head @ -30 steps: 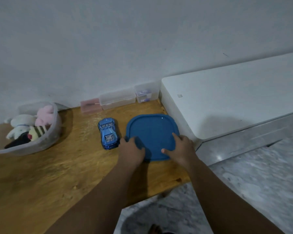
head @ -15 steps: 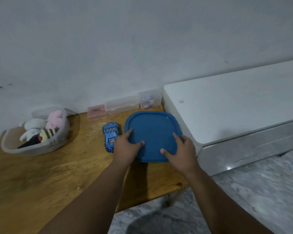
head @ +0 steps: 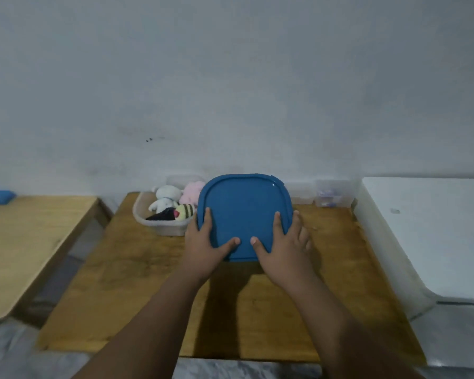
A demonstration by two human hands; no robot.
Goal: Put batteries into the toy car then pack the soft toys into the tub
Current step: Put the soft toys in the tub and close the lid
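A blue lid (head: 244, 209) is held up off the wooden table (head: 137, 283), tilted toward me. My left hand (head: 203, 243) grips its left edge and my right hand (head: 282, 246) its right edge, thumbs on top. Just left of the lid stands a clear tub (head: 159, 228) with soft toys inside: a white one (head: 166, 198), a pink one (head: 192, 191), a striped yellow one (head: 185, 210) and a black one (head: 162, 215). The lid hides the toy car.
A small clear box (head: 330, 199) stands against the wall at the table's back right. A white cabinet (head: 433, 236) adjoins the table on the right. Another wooden table (head: 25, 242) stands to the left, across a gap.
Both hands lifted the blue lid off the table and carried it left toward the tub. My view swung left, and the toy car is now out of sight behind the lid.
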